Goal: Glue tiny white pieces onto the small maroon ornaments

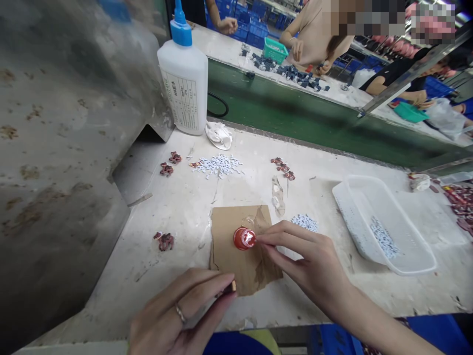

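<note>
My left hand (185, 310) wears a ring and pinches a small dark piece with an orange end (233, 285), mostly hidden by the fingers. My right hand (306, 251) has its thumb and fingertips closed at the right edge of a small red cap (242, 238). A bright white patch shows on the cap; whether it is glare or a tiny piece I cannot tell. Under the cap lies a torn sheet of brown cardboard (229, 261), with shiny wet-looking marks near its top. A pile of tiny white pieces (305, 222) sits just behind my right hand.
More white bits (219, 166) are heaped farther back. Small brown figures (164, 241) lie in groups. A glue bottle (185, 84) stands beside crumpled tissue (219, 135). To the right is a white plastic tray (347, 217); at left, a metal housing (55, 162). Co-workers sit across a green divider (258, 103).
</note>
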`<state>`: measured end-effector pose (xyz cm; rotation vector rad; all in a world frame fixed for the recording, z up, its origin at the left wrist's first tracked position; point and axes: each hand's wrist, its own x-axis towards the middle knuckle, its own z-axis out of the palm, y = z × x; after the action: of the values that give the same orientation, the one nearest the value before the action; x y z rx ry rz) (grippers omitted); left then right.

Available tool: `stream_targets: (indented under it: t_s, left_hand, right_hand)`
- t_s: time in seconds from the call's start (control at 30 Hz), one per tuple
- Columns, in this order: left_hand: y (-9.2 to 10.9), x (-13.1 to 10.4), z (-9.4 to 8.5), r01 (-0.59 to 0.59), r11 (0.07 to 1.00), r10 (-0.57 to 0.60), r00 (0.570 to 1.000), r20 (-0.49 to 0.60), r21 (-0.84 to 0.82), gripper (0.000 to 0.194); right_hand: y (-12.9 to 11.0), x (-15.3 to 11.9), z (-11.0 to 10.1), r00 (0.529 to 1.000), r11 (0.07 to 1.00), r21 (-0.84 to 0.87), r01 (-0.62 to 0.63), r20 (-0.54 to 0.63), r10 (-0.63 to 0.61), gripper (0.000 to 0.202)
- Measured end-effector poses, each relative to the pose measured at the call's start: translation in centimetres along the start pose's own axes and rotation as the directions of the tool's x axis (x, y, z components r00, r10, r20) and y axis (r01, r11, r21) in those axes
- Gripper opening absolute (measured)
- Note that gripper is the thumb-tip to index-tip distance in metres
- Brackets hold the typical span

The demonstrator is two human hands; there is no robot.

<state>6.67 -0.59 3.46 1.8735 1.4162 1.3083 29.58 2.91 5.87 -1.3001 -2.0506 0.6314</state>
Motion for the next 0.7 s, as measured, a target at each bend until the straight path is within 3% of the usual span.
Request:
stream_targets:
  t_s: [0.17, 0.33, 0.43, 0.7]
  left_hand:
    - [-0.3, -0.1, 0.5, 0.002, 1.0, -0.001, 1.0, 0.018, -0.007, 0.029]
    - [-0.4, -0.1, 0.7, -0.032, 0.997, 0.041, 0.992, 0.118, -0.076, 0.017]
    - [-0.6, -0.2, 0.8, -0.053, 0.991, 0.076, 0.979, 0.188, -0.125, 0.026]
    - [-0.8, -0.4, 1.1, -0.042, 0.989, 0.067, 0.982, 0.175, -0.144, 0.03]
  right_hand:
    - [-1.5, -0.3, 0.1, 0.996, 0.986, 0.166, -0.03, -0.075, 0.043, 0.02]
    - [-3.0, -0.8, 0.9, 0.996, 0.919, 0.386, -0.077, -0.013, 0.089, 0.019]
    - [-3.2, -0.9, 1.3, 0.996, 0.911, 0.404, -0.077, -0.006, 0.086, 0.016]
    - [-3.0, -1.0, 1.3, 0.999, 0.923, 0.384, -0.036, 0.009, 0.035, 0.013]
